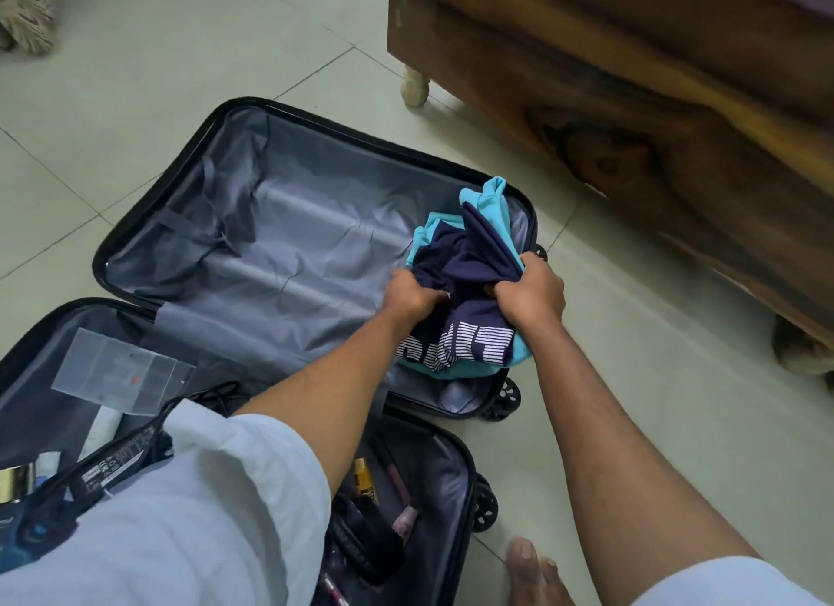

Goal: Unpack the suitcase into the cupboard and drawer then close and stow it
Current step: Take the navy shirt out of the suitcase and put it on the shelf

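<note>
One suitcase (280, 226) lies open flat on the tiled floor, two halves; hard shell, probably light once emptied. In its far half, at the wheel end, one navy-and-turquoise clothing bundle (469, 262): soft, light, likely to unravel; best scooped from beneath. Left hand (413, 296) and right hand (532, 296) both bunch its fabric tightly.

A wooden bed (654, 122) stands on the pale tiled floor (158, 86); a fringed cloth (25, 9) lies in the far corner.
</note>
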